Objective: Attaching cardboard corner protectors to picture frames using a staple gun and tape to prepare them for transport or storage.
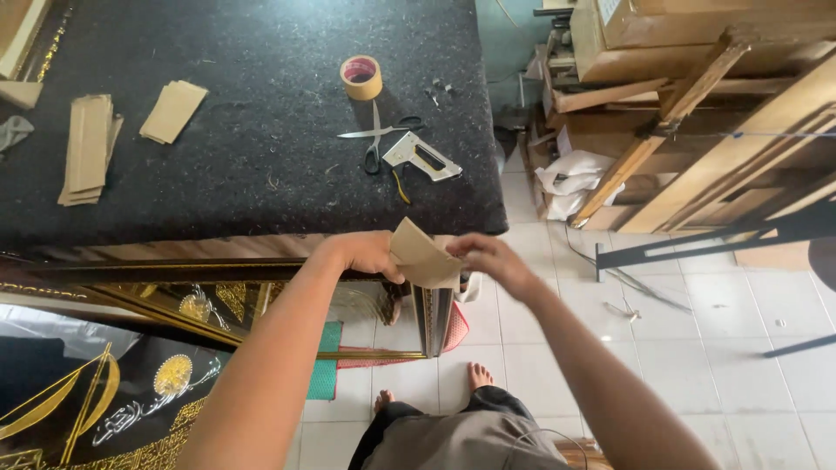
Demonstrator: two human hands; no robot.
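Observation:
My left hand [366,254] and my right hand [489,258] both grip a folded piece of brown cardboard [421,255], holding it over the corner of a dark, gold-trimmed picture frame [433,315]. The frame leans against the front edge of a table covered in black felt [244,113]. The frame's corner sits right under the cardboard, partly hidden by it.
On the table lie a tape roll [360,77], scissors [376,135], a staple gun [421,157] and stacks of cardboard strips [87,146] [173,110]. Wooden frames and boxes [697,96] pile up at right. Framed black-and-gold artwork [104,392] stands at lower left. My bare feet [477,376] stand on white tiles.

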